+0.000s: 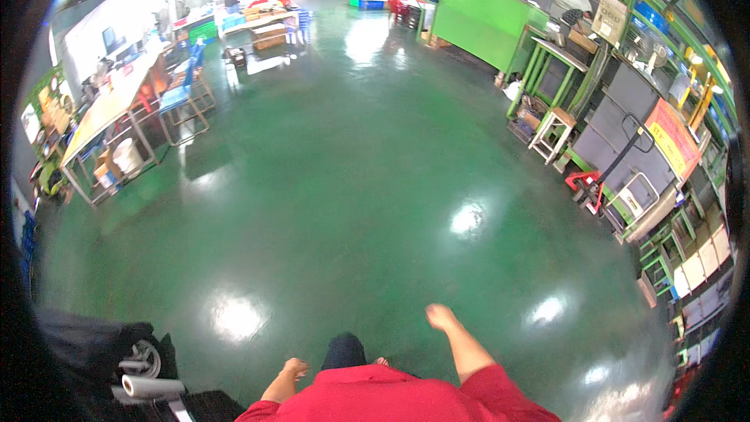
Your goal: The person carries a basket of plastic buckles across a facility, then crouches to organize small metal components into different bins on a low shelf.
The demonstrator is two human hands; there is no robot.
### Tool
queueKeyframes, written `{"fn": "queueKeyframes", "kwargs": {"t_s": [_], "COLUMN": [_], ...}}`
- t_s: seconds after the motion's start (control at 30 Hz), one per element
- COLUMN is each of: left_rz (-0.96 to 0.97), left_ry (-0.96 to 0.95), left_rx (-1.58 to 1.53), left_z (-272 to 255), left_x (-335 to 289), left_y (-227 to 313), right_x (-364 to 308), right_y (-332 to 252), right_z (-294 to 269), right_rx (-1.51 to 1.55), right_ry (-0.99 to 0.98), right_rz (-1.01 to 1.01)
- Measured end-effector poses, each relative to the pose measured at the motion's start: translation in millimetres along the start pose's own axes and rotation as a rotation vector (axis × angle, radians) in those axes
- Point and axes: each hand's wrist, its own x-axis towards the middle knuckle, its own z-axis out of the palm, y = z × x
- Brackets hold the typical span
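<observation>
My right hand (441, 316) is stretched forward over the green floor (336, 211), away from any object. Its fingers are smeared and look curled, and nothing shows in them. Low beside my body, my left hand (295, 367) hangs with its fingers too small and blurred to read. Nothing can be seen in that hand either. The nearest objects to it are a roll of clear film (152, 387) and a dark-covered wheeled thing (94, 344) at the lower left.
On the left stand a long table (117, 109) and blue folding chairs (178, 98). To the right are a red pallet jack (587, 190), a small stool (553, 137) and a green workbench (547, 51). A green panel (484, 19) stands farther back. A person (576, 19) bends at the far right.
</observation>
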Motion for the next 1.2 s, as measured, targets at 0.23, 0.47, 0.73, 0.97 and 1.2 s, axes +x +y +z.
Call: {"fn": "queueKeyframes", "kwargs": {"t_s": [0.23,0.47,0.73,0.97,1.2], "left_rz": [-0.081,0.540,0.841,0.316,-0.302], "left_ry": [0.117,0.063,0.351,0.119,-0.041], "left_rx": [0.585,1.355,0.192,0.502,0.498], "left_z": [-138.7,-239.1,-313.9,-210.7,-293.8], "left_x": [109.3,248.8,339.9,329.7,375.5], "left_y": [147.0,496.1,922.5,935.5,834.4], "right_x": [345.9,334.7,430.9,887.4,1286.3], "right_y": [-98.6,58.2,157.6,258.1,13.4], "right_z": [-149.5,-47.1,-81.3,-249.9,-491.4], "right_rx": [0.614,-0.148,0.037,-0.498,0.633], "right_ry": [0.097,-0.614,-0.867,-0.501,0.210], "right_rz": [0.039,0.203,0.743,0.022,-0.134]}}
